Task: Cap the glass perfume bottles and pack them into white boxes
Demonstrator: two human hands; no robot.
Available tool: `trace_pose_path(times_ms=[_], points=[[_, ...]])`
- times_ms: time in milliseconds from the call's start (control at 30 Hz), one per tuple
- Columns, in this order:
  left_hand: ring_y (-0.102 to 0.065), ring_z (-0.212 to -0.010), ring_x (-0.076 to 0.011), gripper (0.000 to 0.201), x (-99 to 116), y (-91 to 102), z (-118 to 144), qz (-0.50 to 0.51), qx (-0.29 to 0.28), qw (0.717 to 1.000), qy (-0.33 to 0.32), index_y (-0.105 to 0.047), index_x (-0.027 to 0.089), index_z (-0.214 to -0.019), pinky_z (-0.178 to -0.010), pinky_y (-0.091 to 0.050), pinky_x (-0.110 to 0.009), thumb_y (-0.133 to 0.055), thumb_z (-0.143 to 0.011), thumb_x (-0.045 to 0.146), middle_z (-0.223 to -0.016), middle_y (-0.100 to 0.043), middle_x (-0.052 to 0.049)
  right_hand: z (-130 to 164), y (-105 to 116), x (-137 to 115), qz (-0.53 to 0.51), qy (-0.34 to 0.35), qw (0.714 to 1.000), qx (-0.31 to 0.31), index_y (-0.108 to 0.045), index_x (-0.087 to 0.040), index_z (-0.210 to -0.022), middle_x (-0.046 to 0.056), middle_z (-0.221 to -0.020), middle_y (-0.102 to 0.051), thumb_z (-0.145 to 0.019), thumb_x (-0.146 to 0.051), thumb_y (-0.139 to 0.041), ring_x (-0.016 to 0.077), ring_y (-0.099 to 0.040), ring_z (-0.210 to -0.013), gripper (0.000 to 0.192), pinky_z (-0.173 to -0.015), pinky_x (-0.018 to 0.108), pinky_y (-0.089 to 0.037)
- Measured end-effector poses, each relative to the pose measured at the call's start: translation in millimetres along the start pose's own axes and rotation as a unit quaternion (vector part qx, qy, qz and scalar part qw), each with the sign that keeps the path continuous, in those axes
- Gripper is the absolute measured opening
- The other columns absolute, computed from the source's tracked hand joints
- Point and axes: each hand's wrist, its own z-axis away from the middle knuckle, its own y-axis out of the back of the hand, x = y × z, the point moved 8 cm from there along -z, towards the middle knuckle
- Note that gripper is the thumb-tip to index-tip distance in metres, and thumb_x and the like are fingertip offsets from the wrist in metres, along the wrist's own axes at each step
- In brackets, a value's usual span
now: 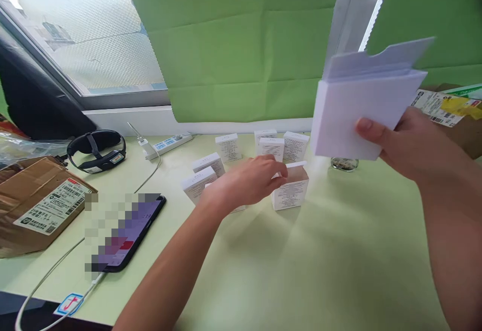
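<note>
Light card boxes: one lifted, one reached for

Right hand (410, 142) fingers pinch a raised flat white box (361, 112) at far right; left hand (248, 183), fingers loosely spread, touches the open carton (290, 186) mid-tabletop—probably light, crushable; grip its side walls.

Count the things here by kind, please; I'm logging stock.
Small white boxes on table: 8
Flat white cartons, right hand: 1 stack
Phone: 1
Power strip: 1
Cardboard parcels: 2
Total: 13
Left hand touches one box.
</note>
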Motion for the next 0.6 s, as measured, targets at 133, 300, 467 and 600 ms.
trace_pose_path(times_ms=[133,300,467,600], points=[[-0.061,-0.100,-0.0219,0.031,-1.0,-7.5,-10.2,-0.006,-0.022,1.000,-0.008,-0.066,0.024,-0.112,-0.082,-0.045,-0.033,-0.038,-0.103,0.034,-0.112,-0.064,-0.006,5.7,-31.2,3.4,-0.021,-0.024,0.986,-0.162,-0.073,-0.035,-0.117,0.001,-0.101,-0.076,-0.083,-0.055,-0.072,0.0235,-0.072,-0.076,0.040,-0.058,0.034,-0.058],[-0.059,-0.112,-0.0236,0.030,-2.4,-10.0,-16.0,0.019,-0.011,0.999,-0.025,-0.060,0.025,-0.122,-0.087,-0.047,-0.034,-0.039,-0.101,0.023,-0.125,-0.062,-0.007,15.2,-61.1,-8.4,-0.046,-0.031,0.956,-0.289,-0.071,-0.034,-0.123,0.002,-0.105,-0.075,-0.086,-0.046,-0.071,0.0193,-0.071,-0.074,0.038,-0.066,0.034,-0.061],[-0.059,-0.115,-0.0251,0.028,-6.5,-11.6,-19.7,0.035,0.006,0.999,-0.033,-0.057,0.023,-0.122,-0.089,-0.049,-0.036,-0.044,-0.097,0.018,-0.125,-0.063,-0.007,16.1,-71.9,-8.6,-0.056,-0.036,0.953,-0.294,-0.070,-0.033,-0.128,0.004,-0.108,-0.076,-0.084,-0.046,-0.073,0.0264,-0.071,-0.093,0.046,-0.079,0.039,-0.059],[-0.061,-0.106,-0.0233,0.019,-9.6,-9.7,-24.4,0.070,0.039,0.995,-0.063,-0.060,0.021,-0.110,-0.085,-0.051,-0.036,-0.052,-0.093,0.017,-0.120,-0.064,-0.006,18.7,-85.6,-12.4,-0.035,-0.035,0.948,-0.315,-0.069,-0.033,-0.128,0.004,-0.116,-0.075,-0.082,-0.045,-0.073,0.0304,-0.069,-0.105,0.048,-0.083,0.042,-0.058]])
